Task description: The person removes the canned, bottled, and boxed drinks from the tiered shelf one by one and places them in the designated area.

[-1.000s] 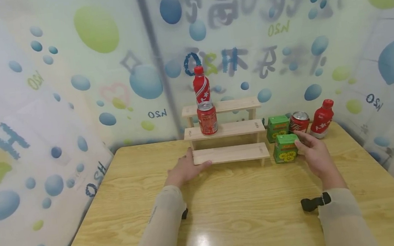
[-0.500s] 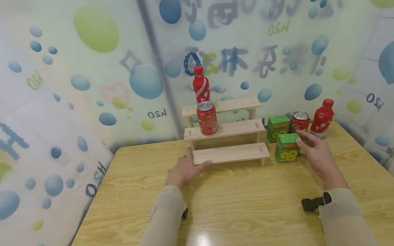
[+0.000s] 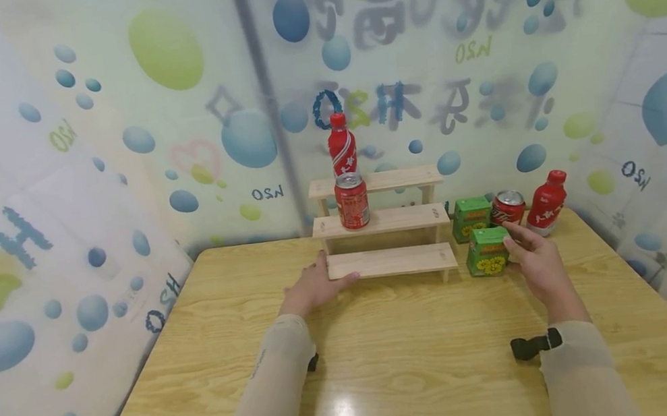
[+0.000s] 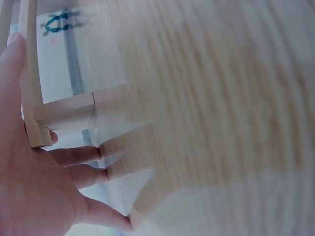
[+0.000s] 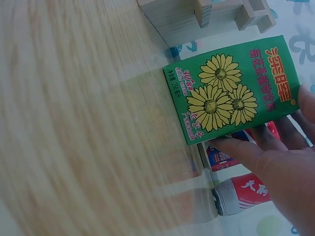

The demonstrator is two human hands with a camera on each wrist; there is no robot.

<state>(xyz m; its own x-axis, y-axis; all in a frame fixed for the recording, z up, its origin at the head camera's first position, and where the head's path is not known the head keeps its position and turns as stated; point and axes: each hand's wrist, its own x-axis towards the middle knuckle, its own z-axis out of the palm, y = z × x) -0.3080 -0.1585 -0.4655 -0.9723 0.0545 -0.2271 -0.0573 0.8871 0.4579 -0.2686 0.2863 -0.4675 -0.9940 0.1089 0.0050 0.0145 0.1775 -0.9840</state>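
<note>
A three-tier wooden shelf [image 3: 390, 261] stands at the back of the table. My left hand [image 3: 315, 284] grips the left end of its lowest board, thumb along the front edge; in the left wrist view the other fingers [image 4: 83, 174] reach down to the tabletop. My right hand [image 3: 536, 261] pinches the right side of a green drink carton [image 3: 487, 253] with yellow flowers, upright just right of the shelf. In the right wrist view the carton [image 5: 231, 88] shows its flowered front, with fingers [image 5: 241, 150] along one side.
A red can [image 3: 352, 202] stands on the middle tier and a red bottle [image 3: 342, 146] on the top tier, both toward the left. Behind my right hand are another green carton [image 3: 470, 218], a second can [image 3: 507, 206] and a second bottle [image 3: 546, 203], near the patterned wall.
The held carton has shifted slightly to the right together with my right hand. My left hand stays on the shelf.
</note>
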